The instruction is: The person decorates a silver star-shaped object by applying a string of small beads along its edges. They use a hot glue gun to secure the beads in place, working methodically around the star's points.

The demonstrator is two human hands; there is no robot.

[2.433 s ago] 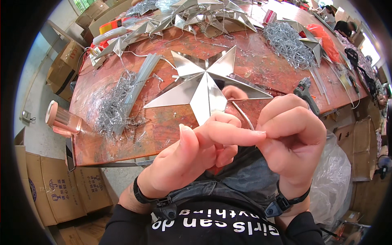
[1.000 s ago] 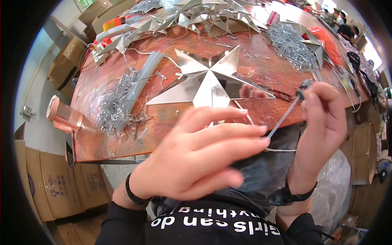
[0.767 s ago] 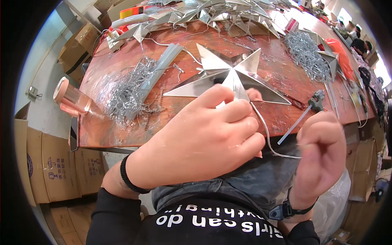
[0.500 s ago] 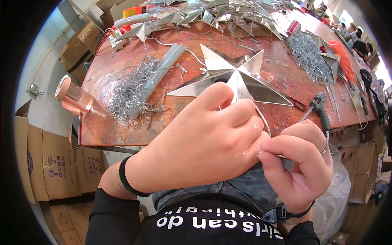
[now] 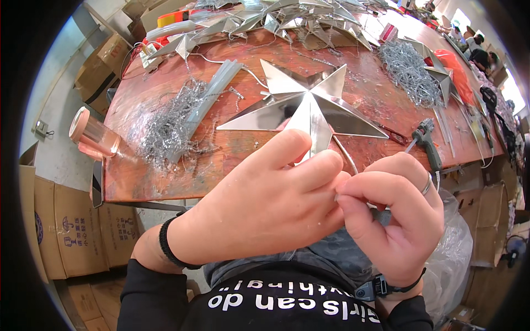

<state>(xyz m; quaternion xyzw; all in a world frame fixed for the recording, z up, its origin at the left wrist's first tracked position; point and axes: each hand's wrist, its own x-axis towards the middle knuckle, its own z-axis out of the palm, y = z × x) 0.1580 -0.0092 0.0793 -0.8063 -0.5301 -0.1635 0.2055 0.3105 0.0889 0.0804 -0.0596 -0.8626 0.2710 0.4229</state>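
Observation:
My left hand (image 5: 270,201) is in front of the table edge with its back up and its fingers curled inward. Whatever it may hold is hidden underneath. My right hand (image 5: 395,207) meets its little-finger side, thumb and index finger pinched together. A tiny pale bit shows at those fingertips, too small to name. Just beyond the hands, a shiny silver star (image 5: 326,107) lies on the red-brown table (image 5: 248,151), its near point partly covered by my left hand. A white cord (image 5: 345,154) runs from near the star toward my hands.
A glue gun (image 5: 428,144) lies at the right table edge. Left are silver tinsel (image 5: 165,132), clear glue sticks (image 5: 212,91) and a clear pinkish cup (image 5: 94,135). More silver stars (image 5: 287,19) are piled at the back; further tinsel (image 5: 411,74) sits right. Cardboard boxes (image 5: 77,231) stand lower left.
The view has shifted slightly, so the table things sit a little further left. Both hands keep nearly the same pose, the right fingertips still against the left hand.

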